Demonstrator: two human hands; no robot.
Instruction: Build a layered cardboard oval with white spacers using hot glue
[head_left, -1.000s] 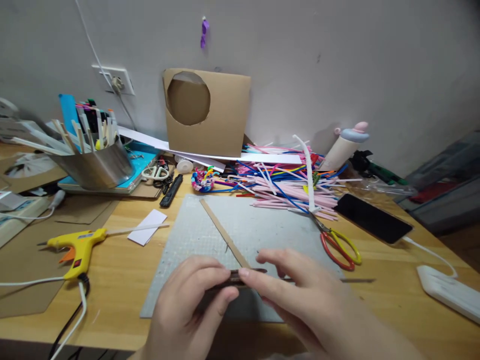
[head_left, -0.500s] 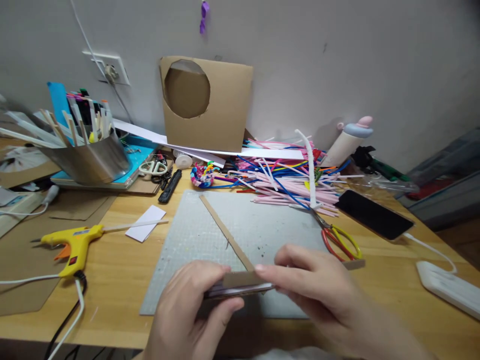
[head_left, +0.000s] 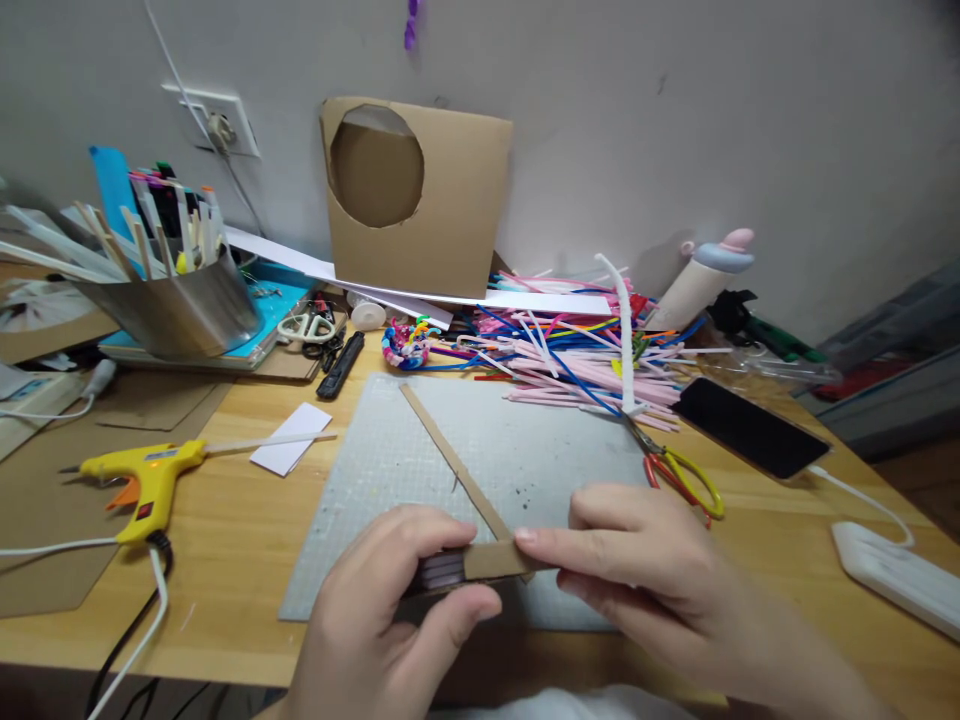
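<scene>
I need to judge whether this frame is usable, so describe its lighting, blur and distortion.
Head view: soft, even light, with only faint shadows under the left hand and right hand holding the cardboard strip; the wide lens bends the table edge and the wall socket; the middle is sharp, the far corners slightly smeared.

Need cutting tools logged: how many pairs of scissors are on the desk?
2. Red-and-yellow-handled scissors lie right of the grey cutting mat; white-handled scissors lie beside the steel pen tub. More may be hidden under clutter.
</scene>
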